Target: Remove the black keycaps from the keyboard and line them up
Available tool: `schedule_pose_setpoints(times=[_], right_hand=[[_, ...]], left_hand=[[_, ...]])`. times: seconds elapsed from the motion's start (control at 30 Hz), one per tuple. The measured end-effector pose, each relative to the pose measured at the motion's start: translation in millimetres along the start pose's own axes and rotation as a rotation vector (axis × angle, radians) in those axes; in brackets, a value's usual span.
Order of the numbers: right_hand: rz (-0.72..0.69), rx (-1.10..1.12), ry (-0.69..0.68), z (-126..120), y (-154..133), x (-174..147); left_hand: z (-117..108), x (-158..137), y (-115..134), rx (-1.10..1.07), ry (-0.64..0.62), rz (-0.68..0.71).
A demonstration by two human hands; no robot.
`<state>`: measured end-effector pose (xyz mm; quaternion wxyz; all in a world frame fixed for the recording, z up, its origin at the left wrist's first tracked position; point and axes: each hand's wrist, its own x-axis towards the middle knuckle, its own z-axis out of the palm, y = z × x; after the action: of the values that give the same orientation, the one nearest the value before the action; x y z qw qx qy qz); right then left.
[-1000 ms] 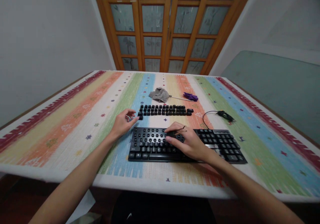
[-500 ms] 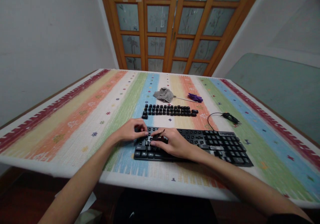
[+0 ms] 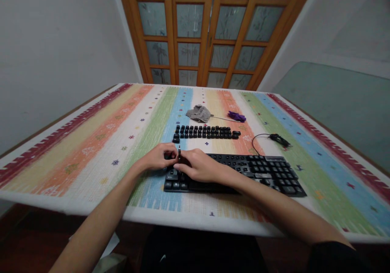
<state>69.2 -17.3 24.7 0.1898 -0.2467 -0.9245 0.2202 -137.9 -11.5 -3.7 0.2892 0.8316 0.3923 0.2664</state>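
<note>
A black keyboard (image 3: 213, 187) lies across the table in front of me, with keycaps off part of its upper left and middle. My left hand (image 3: 161, 156) is at its upper left corner, thumb and fingertips closed in a pinch; what they hold, if anything, is hidden. Right beside it, my right hand (image 3: 198, 165) reaches over the keyboard's left side. Its thumb and forefinger are closed on a small thin dark tool (image 3: 179, 152), whose kind I cannot make out. The fingertips of both hands nearly meet. Behind the keyboard, loose black keycaps (image 3: 204, 132) stand in rows.
A crumpled grey cloth (image 3: 199, 113) lies beyond the keycaps, with a thin rod (image 3: 224, 118) and a purple cloth-like bundle (image 3: 237, 116) to its right. The keyboard's coiled cable (image 3: 278, 140) rests at the right. A striped cloth (image 3: 122, 143) covers the table.
My right hand has moved left toward my left hand, and the thin tool now stands upright at the fingertips. The whole view has shifted slightly.
</note>
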Motion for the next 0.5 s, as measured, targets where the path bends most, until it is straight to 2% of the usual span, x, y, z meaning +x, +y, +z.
schedule_pose_setpoints(times=[0.17, 0.5], right_hand=[[-0.057, 0.124, -0.064, -4.9, 9.9, 10.2], [-0.156, 0.187, -0.123, -5.3, 21.8, 14.6]], left_hand=[[0.1, 1.1, -2.2, -0.022, -0.006, 0.009], [-1.9, 1.5, 0.6, -0.021, -0.011, -0.033]])
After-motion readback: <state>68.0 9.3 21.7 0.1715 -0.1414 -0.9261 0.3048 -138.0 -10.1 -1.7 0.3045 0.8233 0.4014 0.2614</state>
